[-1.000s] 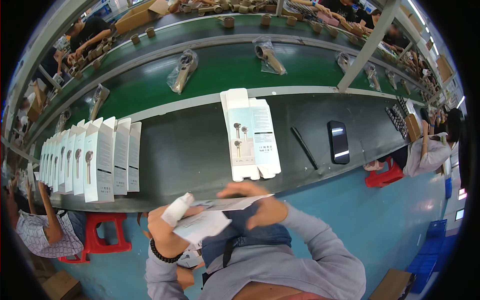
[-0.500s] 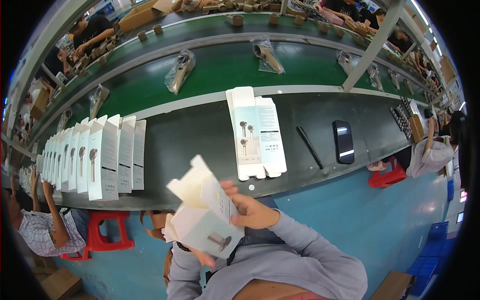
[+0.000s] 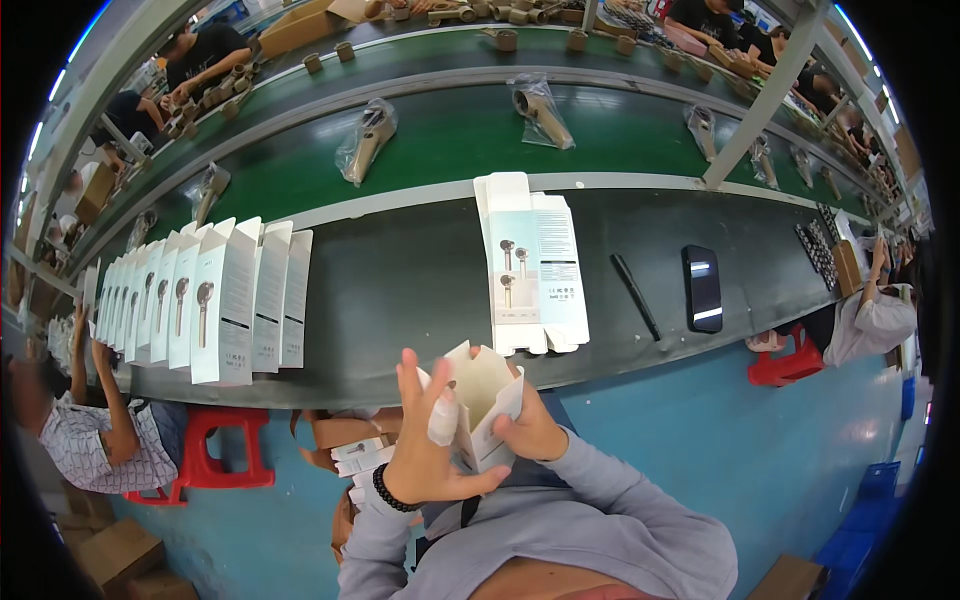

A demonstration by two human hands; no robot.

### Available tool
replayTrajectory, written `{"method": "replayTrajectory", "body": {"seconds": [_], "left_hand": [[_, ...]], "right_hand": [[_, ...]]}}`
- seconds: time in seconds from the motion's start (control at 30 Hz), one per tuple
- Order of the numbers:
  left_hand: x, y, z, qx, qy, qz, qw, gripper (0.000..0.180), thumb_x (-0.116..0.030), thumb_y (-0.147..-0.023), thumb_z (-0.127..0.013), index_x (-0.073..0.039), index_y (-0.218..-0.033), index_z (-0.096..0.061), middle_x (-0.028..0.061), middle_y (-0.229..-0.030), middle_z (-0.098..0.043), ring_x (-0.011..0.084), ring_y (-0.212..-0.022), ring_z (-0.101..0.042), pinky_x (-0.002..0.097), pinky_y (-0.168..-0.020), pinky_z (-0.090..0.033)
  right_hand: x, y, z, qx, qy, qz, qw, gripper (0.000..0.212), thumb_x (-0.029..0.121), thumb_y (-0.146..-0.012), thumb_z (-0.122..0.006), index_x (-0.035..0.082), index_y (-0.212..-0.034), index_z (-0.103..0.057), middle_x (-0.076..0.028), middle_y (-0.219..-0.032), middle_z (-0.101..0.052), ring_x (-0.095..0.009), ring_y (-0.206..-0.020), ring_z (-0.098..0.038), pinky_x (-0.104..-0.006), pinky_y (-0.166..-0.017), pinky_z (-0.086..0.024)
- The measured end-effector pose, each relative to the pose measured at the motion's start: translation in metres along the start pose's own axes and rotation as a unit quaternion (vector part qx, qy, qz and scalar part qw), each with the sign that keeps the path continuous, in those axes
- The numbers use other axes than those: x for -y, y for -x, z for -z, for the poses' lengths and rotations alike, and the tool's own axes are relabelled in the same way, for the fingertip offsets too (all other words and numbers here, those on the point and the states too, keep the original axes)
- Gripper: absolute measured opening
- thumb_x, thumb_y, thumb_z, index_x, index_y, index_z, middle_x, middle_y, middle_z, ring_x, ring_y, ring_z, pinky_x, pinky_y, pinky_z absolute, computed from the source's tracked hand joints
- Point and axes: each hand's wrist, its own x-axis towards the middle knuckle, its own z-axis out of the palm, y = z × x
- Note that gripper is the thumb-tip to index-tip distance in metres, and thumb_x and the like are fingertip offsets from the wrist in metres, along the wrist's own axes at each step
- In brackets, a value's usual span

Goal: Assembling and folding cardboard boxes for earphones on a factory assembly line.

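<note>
Holding one box (image 3: pixel 485 408): one right hand (image 3: pixel 532 430), perhaps one left hand (image 3: pixel 424 458).

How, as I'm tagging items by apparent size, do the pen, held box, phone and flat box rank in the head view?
1. Flat box
2. Held box, partly hidden; it looks nearer the camera, so its true size is unsure
3. Phone
4. Pen, about as long as the phone but far thinner

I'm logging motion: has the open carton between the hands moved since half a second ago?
Yes. Judged against the flat cartons lying on the table, the open carton has shifted to the right.
</note>
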Motion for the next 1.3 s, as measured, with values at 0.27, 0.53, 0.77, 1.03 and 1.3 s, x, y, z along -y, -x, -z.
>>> {"method": "replayTrajectory", "body": {"seconds": [0.27,0.53,0.77,1.03,1.3], "left_hand": [[0.008,-0.008,0.004,0.004,-0.021,0.001,1.000,0.072,-0.043,-0.080,-0.059,-0.003,-0.133,-0.032,0.0273,-0.125,-0.041,0.0455,-0.124,-0.030,0.0611,-0.099,-0.014],[-0.003,-0.005,-0.032,-0.197,0.131,-0.019,0.971,0.070,0.003,-0.075,-0.053,-0.007,-0.136,-0.020,0.0145,-0.105,-0.048,0.0276,-0.101,-0.048,0.0422,-0.091,-0.036],[0.012,-0.004,-0.030,-0.210,0.152,-0.057,0.964,0.054,0.005,-0.076,-0.052,-0.001,-0.124,-0.030,0.0101,-0.088,-0.049,0.0194,-0.080,-0.051,0.0327,-0.071,-0.041],[0.010,-0.003,-0.009,-0.183,0.143,0.015,0.973,0.103,-0.029,-0.045,-0.089,-0.009,-0.126,-0.028,0.0110,-0.109,-0.041,0.0200,-0.088,-0.051,0.0305,-0.069,-0.046],[0.012,-0.005,-0.013,-0.162,0.075,-0.048,0.983,0.123,-0.026,-0.052,-0.086,-0.038,-0.139,0.000,0.0145,-0.123,-0.035,0.0224,-0.093,-0.049,0.0333,-0.073,-0.047]], "right_hand": [[0.011,-0.004,-0.003,0.004,0.285,0.175,0.942,0.075,0.038,-0.076,-0.066,0.004,-0.133,-0.032,-0.014,-0.123,-0.041,-0.024,-0.111,-0.043,-0.0346,-0.094,-0.033],[0.002,0.002,-0.030,-0.069,0.029,0.177,0.981,0.047,0.026,-0.087,-0.052,0.000,-0.121,-0.033,-0.017,-0.118,-0.043,-0.024,-0.106,-0.044,-0.0354,-0.093,-0.034],[-0.005,-0.009,-0.029,-0.125,0.082,0.238,0.960,0.037,0.038,-0.093,-0.040,0.005,-0.110,-0.040,-0.022,-0.117,-0.046,-0.022,-0.096,-0.051,-0.0320,-0.083,-0.041],[0.017,-0.016,-0.024,-0.029,0.059,0.014,0.998,0.013,-0.003,-0.078,-0.059,0.000,-0.090,-0.053,-0.010,-0.106,-0.043,-0.011,-0.090,-0.047,-0.0235,-0.077,-0.040],[0.003,-0.012,-0.020,-0.040,-0.008,-0.042,0.998,0.025,-0.007,-0.079,-0.055,0.002,-0.100,-0.046,-0.010,-0.107,-0.044,-0.011,-0.095,-0.048,-0.0241,-0.079,-0.041]]}}
